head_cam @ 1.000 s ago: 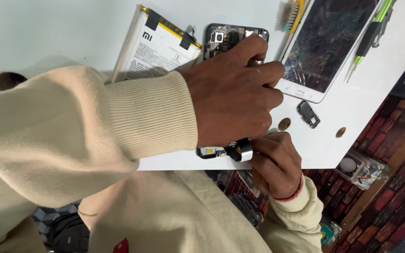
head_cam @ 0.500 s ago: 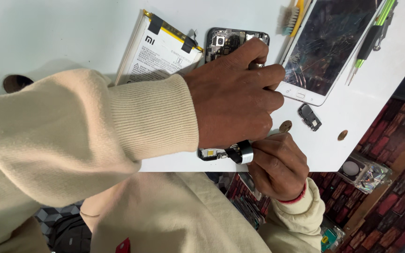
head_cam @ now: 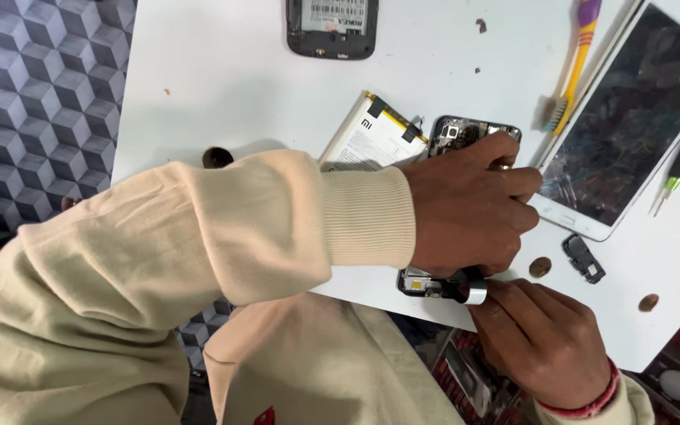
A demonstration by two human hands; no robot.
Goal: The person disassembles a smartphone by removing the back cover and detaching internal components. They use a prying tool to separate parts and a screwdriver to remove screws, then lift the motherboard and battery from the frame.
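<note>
A cream knitted sleeve (head_cam: 198,252) is stretched across the picture from the left, and at its ribbed cuff the left hand (head_cam: 466,212) is laid palm down over an opened black smartphone with its back cover removed (head_cam: 466,135); the fingers are curled close together and pressed onto the phone's body, so that only its top end with the camera parts and its lower end at the table's near edge are seen. Just left of the phone, touching it, a flat white and yellow phone battery (head_cam: 371,135) is partly hidden under the cuff. Below the phone's lower end, the right hand (head_cam: 545,338) is closed narrowly on a small silver and black tool (head_cam: 472,291), whose tip is set against the phone's bottom edge; the fingertips are hidden beneath the hand. Right of the left hand, a white smartphone with a cracked dark screen (head_cam: 631,118) is laid slantwise, near the fingers. The work is placed right at the near edge of the white table (head_cam: 222,86), where bare surface is left open toward the upper left.
</note>
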